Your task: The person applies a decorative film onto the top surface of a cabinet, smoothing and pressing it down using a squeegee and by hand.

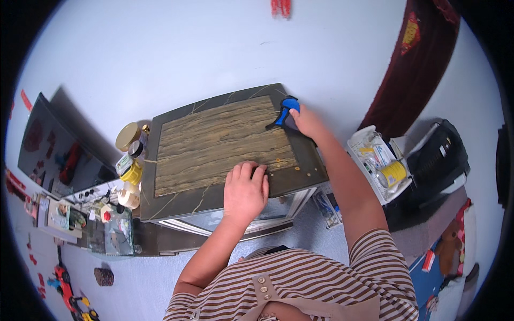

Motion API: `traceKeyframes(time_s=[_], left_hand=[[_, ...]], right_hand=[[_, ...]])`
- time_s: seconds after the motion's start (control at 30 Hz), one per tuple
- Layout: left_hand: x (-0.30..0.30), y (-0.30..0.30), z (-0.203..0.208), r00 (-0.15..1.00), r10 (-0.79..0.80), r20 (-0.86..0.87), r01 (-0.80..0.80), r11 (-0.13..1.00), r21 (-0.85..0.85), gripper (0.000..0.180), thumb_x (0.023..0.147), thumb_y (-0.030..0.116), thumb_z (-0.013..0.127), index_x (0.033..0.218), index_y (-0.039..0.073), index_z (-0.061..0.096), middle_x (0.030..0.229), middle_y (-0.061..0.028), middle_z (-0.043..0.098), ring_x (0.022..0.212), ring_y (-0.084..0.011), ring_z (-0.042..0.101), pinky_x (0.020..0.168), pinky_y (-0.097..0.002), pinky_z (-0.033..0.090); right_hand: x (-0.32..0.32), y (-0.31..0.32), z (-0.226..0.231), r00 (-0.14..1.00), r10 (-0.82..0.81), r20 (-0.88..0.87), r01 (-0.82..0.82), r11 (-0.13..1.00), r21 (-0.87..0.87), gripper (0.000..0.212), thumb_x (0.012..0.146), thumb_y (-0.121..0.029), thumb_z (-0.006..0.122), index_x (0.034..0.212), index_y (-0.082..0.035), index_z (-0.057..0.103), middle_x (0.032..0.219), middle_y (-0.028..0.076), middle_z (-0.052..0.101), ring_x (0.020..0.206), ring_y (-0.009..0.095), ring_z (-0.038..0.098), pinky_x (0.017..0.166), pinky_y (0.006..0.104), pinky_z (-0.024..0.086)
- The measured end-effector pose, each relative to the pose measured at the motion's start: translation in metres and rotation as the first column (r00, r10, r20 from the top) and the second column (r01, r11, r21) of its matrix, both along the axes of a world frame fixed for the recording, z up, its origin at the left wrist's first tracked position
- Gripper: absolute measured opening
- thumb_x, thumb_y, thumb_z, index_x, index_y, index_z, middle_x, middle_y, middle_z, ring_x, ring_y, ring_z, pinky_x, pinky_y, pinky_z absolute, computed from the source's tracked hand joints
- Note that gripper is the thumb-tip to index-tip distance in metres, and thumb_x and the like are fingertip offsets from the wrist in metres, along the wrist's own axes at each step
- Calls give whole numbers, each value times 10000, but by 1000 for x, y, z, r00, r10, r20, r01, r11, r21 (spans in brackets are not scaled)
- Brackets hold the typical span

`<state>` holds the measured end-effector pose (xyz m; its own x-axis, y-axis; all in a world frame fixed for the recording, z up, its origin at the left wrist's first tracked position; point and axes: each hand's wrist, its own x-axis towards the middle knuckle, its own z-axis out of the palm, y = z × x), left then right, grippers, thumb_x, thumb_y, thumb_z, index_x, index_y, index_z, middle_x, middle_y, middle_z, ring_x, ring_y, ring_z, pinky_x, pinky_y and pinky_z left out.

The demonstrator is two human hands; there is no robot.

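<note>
My left hand lies palm down on the front part of a dark cabinet top with a wood-grain panel. Its fingers are stretched over the panel's near edge, and no held object shows. At the far right corner, my right hand is closed around a blue-and-black hand tool that looks like a small squeegee or scraper. The tool's flared black edge meets the panel's right side. Several small yellowish bits lie on the top near the front right corner, between my hands.
Jars and a yellow container stand close along the cabinet's left side, beside a television. To the right is a white basket with a yellow bottle, next to a black bag. A dark red curtain hangs behind. Toys lie lower left.
</note>
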<state>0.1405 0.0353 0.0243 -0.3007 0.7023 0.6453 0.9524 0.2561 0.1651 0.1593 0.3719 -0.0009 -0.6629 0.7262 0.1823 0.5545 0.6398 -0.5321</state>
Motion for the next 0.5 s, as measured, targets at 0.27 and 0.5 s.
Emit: traceKeyframes(time_s=[0.27,0.5], left_hand=[[-1,-3,-5,1000,-1,-16,0,1000,-24,260,950,221,678,1167,84,718,1165,-101,644,1087,-311,616,916,-447,508],[-3,-5,-10,1000,-23,21,24,999,-43,324,960,285,671,1205,76,706,1203,-106,632,1158,-318,592,985,-459,482]], right_hand=[[77,-62,-1,999,22,-41,-21,999,24,579,1079,-459,498,1373,39,526,1270,345,649,1187,528,613,1026,582,477],[125,-119,26,1000,-5,-2,5,1000,-2,552,1077,-427,503,1394,24,494,1250,349,649,1159,527,615,995,581,484]])
